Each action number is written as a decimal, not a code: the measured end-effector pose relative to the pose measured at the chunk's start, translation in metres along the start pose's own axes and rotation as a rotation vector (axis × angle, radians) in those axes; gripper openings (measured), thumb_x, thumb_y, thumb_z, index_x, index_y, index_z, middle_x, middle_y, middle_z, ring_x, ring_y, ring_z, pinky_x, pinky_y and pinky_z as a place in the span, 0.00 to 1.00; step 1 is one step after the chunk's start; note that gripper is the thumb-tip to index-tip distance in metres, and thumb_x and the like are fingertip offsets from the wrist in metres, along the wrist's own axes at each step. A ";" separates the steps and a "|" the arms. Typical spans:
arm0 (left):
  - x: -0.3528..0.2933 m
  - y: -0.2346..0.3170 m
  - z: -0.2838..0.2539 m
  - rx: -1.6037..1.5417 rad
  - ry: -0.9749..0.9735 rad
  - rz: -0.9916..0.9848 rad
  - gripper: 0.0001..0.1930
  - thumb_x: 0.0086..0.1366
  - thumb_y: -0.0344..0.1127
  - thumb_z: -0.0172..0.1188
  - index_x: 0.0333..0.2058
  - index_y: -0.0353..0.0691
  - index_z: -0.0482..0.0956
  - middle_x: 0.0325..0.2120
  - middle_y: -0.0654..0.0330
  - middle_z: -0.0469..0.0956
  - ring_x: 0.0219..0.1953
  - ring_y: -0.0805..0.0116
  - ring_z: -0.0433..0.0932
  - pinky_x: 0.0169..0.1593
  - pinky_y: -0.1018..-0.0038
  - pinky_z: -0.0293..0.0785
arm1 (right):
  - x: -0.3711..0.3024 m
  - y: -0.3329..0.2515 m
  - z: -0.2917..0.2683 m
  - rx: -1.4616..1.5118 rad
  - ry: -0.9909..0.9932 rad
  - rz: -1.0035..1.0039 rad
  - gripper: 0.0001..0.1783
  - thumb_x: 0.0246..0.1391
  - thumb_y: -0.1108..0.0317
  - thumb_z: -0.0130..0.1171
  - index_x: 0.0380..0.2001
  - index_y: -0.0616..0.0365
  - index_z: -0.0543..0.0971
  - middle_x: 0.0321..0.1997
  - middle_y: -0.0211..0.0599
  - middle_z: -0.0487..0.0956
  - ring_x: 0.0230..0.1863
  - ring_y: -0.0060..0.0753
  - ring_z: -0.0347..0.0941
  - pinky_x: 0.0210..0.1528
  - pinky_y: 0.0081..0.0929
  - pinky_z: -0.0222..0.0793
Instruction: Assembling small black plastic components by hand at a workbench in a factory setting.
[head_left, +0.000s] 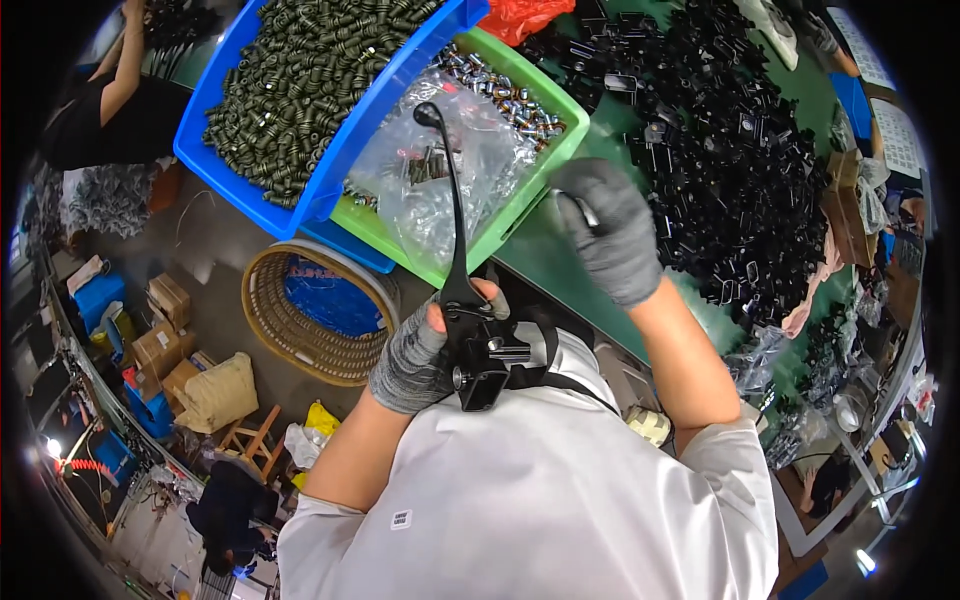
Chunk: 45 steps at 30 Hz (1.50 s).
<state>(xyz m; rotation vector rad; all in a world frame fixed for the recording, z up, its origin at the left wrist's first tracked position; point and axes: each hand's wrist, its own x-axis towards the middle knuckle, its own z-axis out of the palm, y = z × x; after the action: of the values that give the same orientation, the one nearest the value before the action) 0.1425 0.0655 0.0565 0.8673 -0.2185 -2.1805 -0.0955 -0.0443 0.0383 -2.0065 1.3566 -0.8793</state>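
Note:
My left hand (pixel 415 360), in a grey glove with bare fingertips, is closed around a black brake lever (pixel 462 235). The long blade points up and away, ending in a rounded tip, and the clamp end hangs near my chest. My right hand (pixel 608 235), in a grey glove and slightly blurred, is raised beside the green bin with its fingers curled. A small silvery metal piece (pixel 588 212) shows at its fingers. Closest to that hand are the green bin (pixel 545 165) of small metal parts and a heap of black parts (pixel 725 190).
A blue bin (pixel 335 170) holds many dark green ribbed pieces. Clear plastic bags (pixel 425 150) lie in the green bin. Below stands a round woven basket (pixel 265 340) with a blue lining. Cartons (pixel 160 345) are on the floor at left. Other people work at the edges.

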 end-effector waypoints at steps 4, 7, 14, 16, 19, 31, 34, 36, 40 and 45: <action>-0.004 -0.004 -0.003 -0.021 0.070 0.048 0.36 0.62 0.64 0.63 0.58 0.42 0.73 0.49 0.59 0.74 0.46 0.66 0.77 0.49 0.67 0.78 | 0.047 -0.002 0.062 0.002 -0.326 -0.354 0.15 0.54 0.76 0.57 0.46 0.58 0.81 0.50 0.44 0.79 0.48 0.47 0.78 0.52 0.35 0.75; -0.011 -0.004 -0.008 0.048 0.066 0.090 0.38 0.64 0.67 0.58 0.60 0.40 0.71 0.50 0.59 0.73 0.51 0.67 0.74 0.57 0.69 0.73 | 0.088 -0.014 0.118 -0.236 -0.541 0.110 0.17 0.60 0.58 0.54 0.43 0.57 0.83 0.42 0.46 0.83 0.46 0.49 0.79 0.54 0.42 0.73; -0.020 0.004 -0.003 -0.042 0.106 0.153 0.41 0.61 0.66 0.63 0.61 0.39 0.69 0.51 0.60 0.74 0.53 0.68 0.74 0.56 0.70 0.73 | 0.108 -0.005 0.149 -0.553 -0.628 -0.035 0.17 0.54 0.60 0.58 0.41 0.59 0.84 0.40 0.49 0.84 0.45 0.52 0.81 0.51 0.44 0.74; -0.017 0.008 0.000 -0.072 0.072 0.133 0.41 0.62 0.67 0.62 0.61 0.38 0.70 0.50 0.61 0.75 0.52 0.68 0.75 0.56 0.70 0.73 | 0.094 0.001 0.131 -0.223 -0.311 -0.040 0.12 0.54 0.64 0.59 0.39 0.55 0.84 0.40 0.50 0.83 0.46 0.52 0.80 0.48 0.42 0.74; -0.016 0.009 -0.002 -0.088 0.094 0.135 0.40 0.63 0.65 0.61 0.62 0.39 0.69 0.48 0.61 0.76 0.50 0.69 0.76 0.55 0.70 0.75 | 0.077 -0.037 0.072 -0.494 -0.442 -0.159 0.10 0.58 0.69 0.59 0.42 0.57 0.81 0.42 0.47 0.83 0.46 0.53 0.79 0.49 0.38 0.75; 0.018 0.007 0.017 -0.050 -0.048 0.066 0.37 0.69 0.65 0.54 0.61 0.39 0.69 0.48 0.59 0.77 0.48 0.70 0.79 0.51 0.74 0.77 | 0.037 -0.091 -0.036 0.397 -0.434 -0.239 0.15 0.39 0.64 0.78 0.28 0.57 0.82 0.27 0.32 0.81 0.29 0.38 0.75 0.38 0.33 0.70; 0.030 0.001 0.015 0.076 -0.107 0.160 0.35 0.71 0.62 0.52 0.62 0.37 0.68 0.51 0.57 0.76 0.52 0.67 0.77 0.55 0.73 0.75 | 0.034 -0.092 -0.036 0.247 -0.471 -0.257 0.13 0.41 0.63 0.76 0.28 0.56 0.83 0.29 0.34 0.80 0.32 0.42 0.75 0.39 0.36 0.70; 0.027 0.008 0.020 0.136 -0.120 0.128 0.33 0.73 0.59 0.51 0.62 0.37 0.68 0.53 0.56 0.76 0.54 0.67 0.76 0.57 0.72 0.73 | 0.032 -0.096 -0.035 0.097 -0.485 -0.265 0.12 0.42 0.64 0.74 0.29 0.55 0.83 0.30 0.35 0.78 0.35 0.45 0.74 0.40 0.38 0.70; 0.030 0.015 0.021 0.341 -0.067 0.173 0.28 0.75 0.53 0.49 0.61 0.37 0.69 0.55 0.55 0.75 0.58 0.66 0.74 0.62 0.70 0.69 | 0.034 -0.100 -0.032 -0.014 -0.540 -0.257 0.10 0.46 0.60 0.69 0.31 0.51 0.84 0.33 0.35 0.78 0.37 0.44 0.74 0.43 0.39 0.70; 0.017 0.005 0.018 0.170 -0.043 0.009 0.27 0.75 0.53 0.50 0.59 0.36 0.72 0.52 0.57 0.78 0.52 0.69 0.77 0.58 0.72 0.73 | 0.057 -0.080 -0.053 -0.094 -0.476 -0.547 0.20 0.50 0.52 0.67 0.40 0.56 0.83 0.36 0.38 0.80 0.45 0.47 0.76 0.52 0.47 0.71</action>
<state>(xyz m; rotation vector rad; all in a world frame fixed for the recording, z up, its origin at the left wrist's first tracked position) 0.1254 0.0480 0.0629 0.9109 -0.4329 -2.1971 -0.0748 -0.0758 0.1436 -2.5046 0.6042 -0.4971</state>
